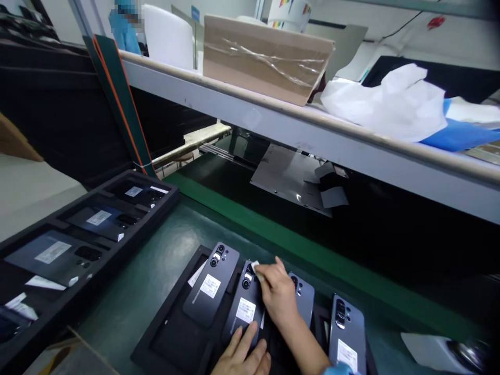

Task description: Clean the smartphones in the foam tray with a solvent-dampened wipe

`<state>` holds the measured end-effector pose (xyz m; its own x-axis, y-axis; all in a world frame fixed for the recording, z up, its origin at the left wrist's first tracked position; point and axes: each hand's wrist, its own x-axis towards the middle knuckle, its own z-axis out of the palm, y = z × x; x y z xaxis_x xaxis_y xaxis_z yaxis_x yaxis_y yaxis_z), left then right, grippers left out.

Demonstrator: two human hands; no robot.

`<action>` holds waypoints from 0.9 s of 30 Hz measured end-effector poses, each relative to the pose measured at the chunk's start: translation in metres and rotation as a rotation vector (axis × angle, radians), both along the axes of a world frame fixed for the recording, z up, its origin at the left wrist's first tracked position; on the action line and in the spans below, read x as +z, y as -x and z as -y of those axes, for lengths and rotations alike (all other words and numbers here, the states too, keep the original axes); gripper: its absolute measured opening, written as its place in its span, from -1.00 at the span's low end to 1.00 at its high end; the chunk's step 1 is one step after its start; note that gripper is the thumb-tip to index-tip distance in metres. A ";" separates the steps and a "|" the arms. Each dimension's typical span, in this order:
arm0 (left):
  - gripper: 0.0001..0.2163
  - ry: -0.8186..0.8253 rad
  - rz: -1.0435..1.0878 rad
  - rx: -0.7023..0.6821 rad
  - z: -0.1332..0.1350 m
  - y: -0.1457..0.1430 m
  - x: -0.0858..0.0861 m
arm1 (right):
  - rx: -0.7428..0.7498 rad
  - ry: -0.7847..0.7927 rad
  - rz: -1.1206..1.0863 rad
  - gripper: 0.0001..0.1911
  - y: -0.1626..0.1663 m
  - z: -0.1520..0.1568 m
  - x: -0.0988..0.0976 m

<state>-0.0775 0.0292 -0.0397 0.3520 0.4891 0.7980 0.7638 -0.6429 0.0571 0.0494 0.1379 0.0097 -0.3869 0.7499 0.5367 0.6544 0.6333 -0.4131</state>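
Observation:
A grey smartphone [245, 299] lies back side up in a black foam tray [167, 333], with a white label on its back. My left hand [244, 354] rests on its lower end, fingers stretched out and apart. At its camera end, my right hand [279, 291] pinches a small white piece [255, 265] that looks like a tab or bit of film. To the left, another phone [213, 286] lies tilted on the same tray. A third phone [304, 297] is partly hidden behind my right hand, and a further phone [347, 333] lies at the right.
A second black tray [156, 208] with several labelled phones stands at the left. Across the back runs a shelf edge [250, 112], bearing a cardboard box [265, 57] and white crumpled sheeting [386, 101]. A white-and-black object [433, 349] sits at the lower right.

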 end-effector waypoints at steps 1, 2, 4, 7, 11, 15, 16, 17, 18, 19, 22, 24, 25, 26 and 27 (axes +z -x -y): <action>-0.73 -0.001 -0.003 -0.003 0.000 0.000 -0.001 | 0.022 0.004 0.002 -0.75 0.000 0.003 -0.002; -0.74 0.005 -0.009 -0.008 0.000 0.000 -0.002 | 0.046 0.000 0.006 -0.73 -0.001 0.005 -0.003; -0.78 0.026 -0.030 -0.016 0.001 -0.001 -0.006 | 0.060 -0.012 0.016 -0.72 -0.005 0.004 -0.004; -0.85 0.050 -0.026 -0.017 0.003 -0.002 -0.013 | -0.041 0.004 -0.026 -0.81 -0.003 -0.011 0.006; -0.87 0.040 0.043 -0.052 0.003 0.018 -0.011 | 0.024 0.039 -0.124 -0.80 0.039 -0.028 0.024; -0.62 0.375 -0.174 0.095 0.005 0.060 0.011 | 0.284 0.037 -0.026 -0.65 0.100 -0.033 0.023; -0.53 0.480 -0.240 0.117 0.005 0.069 0.017 | 0.305 0.058 0.016 -0.62 0.107 -0.034 0.021; -0.48 0.559 -0.292 0.116 0.005 0.075 0.020 | 0.309 0.084 0.051 -0.60 0.111 -0.036 0.019; -0.47 0.613 -0.317 0.108 0.005 0.079 0.022 | 0.298 0.111 0.072 -0.61 0.110 -0.036 0.016; -0.47 0.647 -0.333 0.087 0.004 0.081 0.023 | 0.282 0.133 0.077 -0.62 0.105 -0.036 0.014; -0.48 0.718 -0.352 0.030 0.002 0.079 0.019 | 0.255 0.130 0.034 -0.65 0.090 -0.026 0.009; -0.48 0.749 -0.355 0.004 0.001 0.076 0.017 | 0.280 0.099 0.021 -0.64 0.091 -0.020 0.007; -0.47 0.751 -0.354 -0.002 0.001 0.076 0.016 | 0.308 0.087 0.032 -0.63 0.095 -0.019 0.007; -0.47 0.739 -0.352 0.003 0.001 0.076 0.016 | 0.335 0.080 0.055 -0.62 0.102 -0.022 0.008; -0.46 0.713 -0.353 0.017 0.001 0.076 0.016 | 0.356 0.078 0.087 -0.62 0.109 -0.027 0.009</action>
<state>-0.1538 0.0286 -0.0239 0.5138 0.8475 0.1334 0.8227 -0.5308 0.2036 -0.0592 0.1653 0.0186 -0.6727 0.5973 0.4367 0.4337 0.7965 -0.4213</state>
